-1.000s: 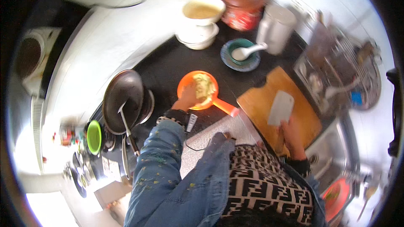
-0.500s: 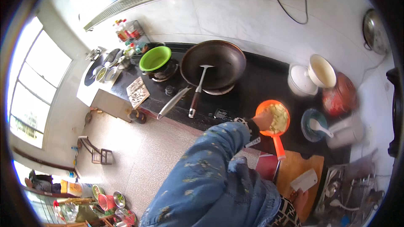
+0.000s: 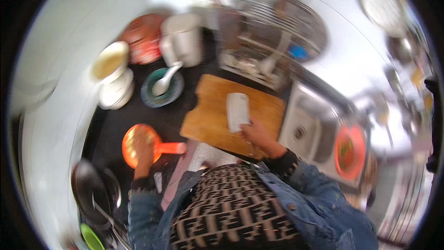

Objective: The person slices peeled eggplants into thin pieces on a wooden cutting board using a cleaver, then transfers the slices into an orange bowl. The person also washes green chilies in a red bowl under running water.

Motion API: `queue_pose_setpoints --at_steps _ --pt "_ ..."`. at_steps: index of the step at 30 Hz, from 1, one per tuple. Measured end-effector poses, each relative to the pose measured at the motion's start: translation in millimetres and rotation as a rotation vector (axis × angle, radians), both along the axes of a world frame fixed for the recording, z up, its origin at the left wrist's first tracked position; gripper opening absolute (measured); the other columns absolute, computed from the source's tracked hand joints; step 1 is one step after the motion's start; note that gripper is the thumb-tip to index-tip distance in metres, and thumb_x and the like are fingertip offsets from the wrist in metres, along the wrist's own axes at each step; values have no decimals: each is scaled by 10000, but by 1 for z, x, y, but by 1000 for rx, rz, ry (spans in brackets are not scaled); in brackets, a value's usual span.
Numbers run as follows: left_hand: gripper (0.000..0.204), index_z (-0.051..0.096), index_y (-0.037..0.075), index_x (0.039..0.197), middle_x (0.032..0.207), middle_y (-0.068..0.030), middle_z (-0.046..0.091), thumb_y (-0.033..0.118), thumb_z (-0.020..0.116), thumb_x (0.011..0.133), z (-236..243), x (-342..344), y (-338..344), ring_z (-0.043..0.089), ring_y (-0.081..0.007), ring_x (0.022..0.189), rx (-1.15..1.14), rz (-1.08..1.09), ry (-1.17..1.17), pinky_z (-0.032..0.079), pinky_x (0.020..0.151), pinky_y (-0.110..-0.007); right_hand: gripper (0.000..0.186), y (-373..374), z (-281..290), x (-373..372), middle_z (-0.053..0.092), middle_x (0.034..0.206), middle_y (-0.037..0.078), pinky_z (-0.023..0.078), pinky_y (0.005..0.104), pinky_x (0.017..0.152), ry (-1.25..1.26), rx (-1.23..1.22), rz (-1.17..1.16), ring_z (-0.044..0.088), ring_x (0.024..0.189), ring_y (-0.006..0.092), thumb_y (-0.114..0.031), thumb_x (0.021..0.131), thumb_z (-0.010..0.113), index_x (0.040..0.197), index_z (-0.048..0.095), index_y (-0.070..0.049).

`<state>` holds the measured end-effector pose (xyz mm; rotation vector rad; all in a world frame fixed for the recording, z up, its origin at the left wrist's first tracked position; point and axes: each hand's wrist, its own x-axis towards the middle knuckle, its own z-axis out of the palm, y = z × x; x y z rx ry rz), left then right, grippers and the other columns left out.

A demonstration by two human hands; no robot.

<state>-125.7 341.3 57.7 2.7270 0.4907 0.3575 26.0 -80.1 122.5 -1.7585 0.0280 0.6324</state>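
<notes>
My left hand (image 3: 143,150) reaches into an orange long-handled bowl (image 3: 161,135) on the black counter, over pale chopped pieces (image 3: 132,144). Its fingers are blurred and partly lost against the pieces. My right hand (image 3: 260,136) is wrapped round the handle of a cleaver (image 3: 237,111), whose broad pale blade lies over a wooden cutting board (image 3: 203,118). The board appears bare apart from the cleaver and my hand.
A green bowl (image 3: 147,93) with a white spoon stands beyond the orange bowl. A grey-white canister (image 3: 182,37), red pot (image 3: 143,30) and white bowls (image 3: 115,93) line the wall. Right are a dish rack (image 3: 252,67) and metal sink (image 3: 296,115); a dark wok (image 3: 88,190) sits left.
My view has swung to the right, bringing the sink and dish rack into sight. My left hand stays at the orange bowl, and my right hand still holds the cleaver over the board.
</notes>
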Motion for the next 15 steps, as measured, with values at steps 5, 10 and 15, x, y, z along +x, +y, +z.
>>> queue_pose_setpoints --at_steps 5,10,15 --pt "614 283 8 1453 1528 -195 235 260 497 936 -30 -15 19 189 -331 1428 257 -18 167 145 1158 -449 280 -30 -20 -2 608 770 91 502 320 611 -215 -140 -38 599 663 193 -107 821 559 1073 559 17" --pt "579 333 -53 1409 1470 -235 330 282 480 960 -39 -12 35 268 -361 1391 295 -11 231 182 1159 -430 389 -57 -48 -2 554 926 193 466 451 810 -766 -441 -248 549 899 333 -99 738 604 1102 539 19" --pt "611 261 -26 1449 1465 -253 320 264 476 957 20 23 -4 335 -396 1342 534 123 538 246 1137 -448 511 -79 -82 23 465 1114 279 453 468 821 -641 -745 58 491 974 404 -90 738 610 1203 485 80"
